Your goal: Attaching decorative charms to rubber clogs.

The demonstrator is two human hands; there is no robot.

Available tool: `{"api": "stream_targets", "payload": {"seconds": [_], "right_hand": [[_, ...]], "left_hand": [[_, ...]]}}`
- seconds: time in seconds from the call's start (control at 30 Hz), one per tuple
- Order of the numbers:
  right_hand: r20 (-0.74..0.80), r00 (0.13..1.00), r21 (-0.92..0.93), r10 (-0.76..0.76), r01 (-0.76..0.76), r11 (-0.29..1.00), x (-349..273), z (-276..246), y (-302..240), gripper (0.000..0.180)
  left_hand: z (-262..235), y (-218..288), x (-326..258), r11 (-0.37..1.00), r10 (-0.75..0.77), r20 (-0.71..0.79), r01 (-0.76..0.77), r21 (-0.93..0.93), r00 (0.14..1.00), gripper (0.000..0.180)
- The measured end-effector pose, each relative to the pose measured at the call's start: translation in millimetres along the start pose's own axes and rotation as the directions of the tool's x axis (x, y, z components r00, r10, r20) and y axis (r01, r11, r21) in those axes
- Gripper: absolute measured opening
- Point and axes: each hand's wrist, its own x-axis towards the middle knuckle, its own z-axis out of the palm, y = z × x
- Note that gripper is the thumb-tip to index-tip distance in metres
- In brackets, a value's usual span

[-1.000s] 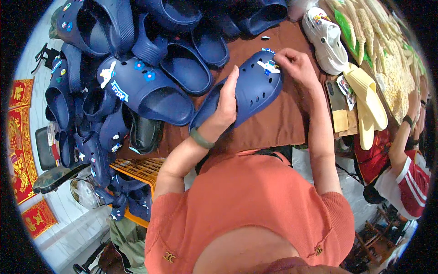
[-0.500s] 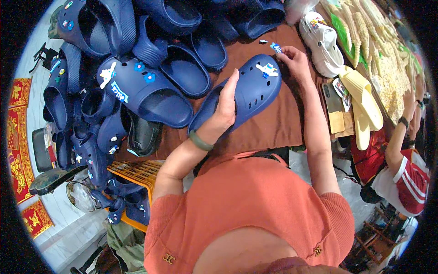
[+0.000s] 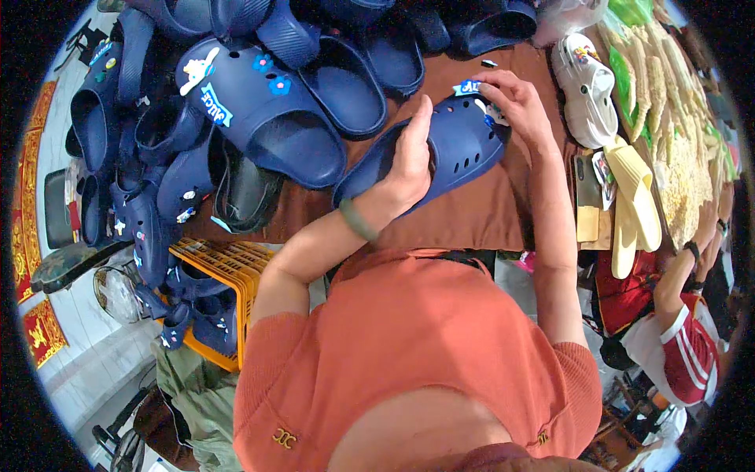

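My left hand [image 3: 410,169] grips a navy blue clog [image 3: 468,145] around its opening, with the toe tilted up to the right. The clog has a row of holes and a white-and-blue figure charm [image 3: 497,116] on its toe, partly hidden by fingers. My right hand [image 3: 517,106] pinches a small blue-and-white banner-shaped shoe charm [image 3: 465,87] against the toe's upper edge. Whether its stem sits in a hole, I cannot tell. Left of it lies another navy clog [image 3: 271,118] bearing a similar banner charm, a white figure and blue flowers.
Navy clogs are heaped at the back and left of the brown cloth [image 3: 472,228]. White clogs [image 3: 588,90], yellow slippers [image 3: 633,197] and a phone [image 3: 586,181] lie at right. An orange crate [image 3: 250,271] holds more clogs. Another person's arm [image 3: 672,287] reaches in at far right.
My right hand has brought the banner charm from beside the toe onto the clog's upper edge. The clog has turned, and the whole view has shifted a little.
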Motion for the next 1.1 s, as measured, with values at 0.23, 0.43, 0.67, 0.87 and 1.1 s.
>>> {"api": "stream_targets", "payload": {"seconds": [0.23, 0.43, 0.67, 0.87, 1.1], "right_hand": [[0.298, 0.950, -0.111, 0.095, -0.065, 0.992, 16.5, 15.4, -25.9, 0.017], [0.385, 0.917, -0.073, 0.106, -0.084, 0.994, 21.7, 11.2, -24.6, 0.015], [0.386, 0.920, -0.001, -0.066, 0.072, 0.997, 22.4, 12.7, -11.1, 0.013], [0.406, 0.863, -0.232, -0.300, 0.415, 0.880, 21.4, 11.5, -3.4, 0.014], [0.192, 0.883, -0.347, -0.428, 0.469, 0.812, 4.4, 23.1, -5.3, 0.013]], "left_hand": [[0.8, -2.4, 0.9, 0.999, 0.054, 0.042, -0.054, 0.006, 0.998, 0.059], [0.7, -1.0, 0.6, 0.997, 0.014, 0.103, -0.007, -0.075, 0.995, 0.061], [-1.6, -2.2, 1.7, 0.999, 0.032, 0.091, -0.030, -0.016, 0.995, 0.066], [-4.1, -3.5, 5.3, 0.999, -0.035, 0.069, 0.035, -0.006, 0.997, 0.071], [7.8, 2.0, -2.3, 0.995, 0.049, 0.021, -0.051, 0.091, 0.999, 0.067]]}}
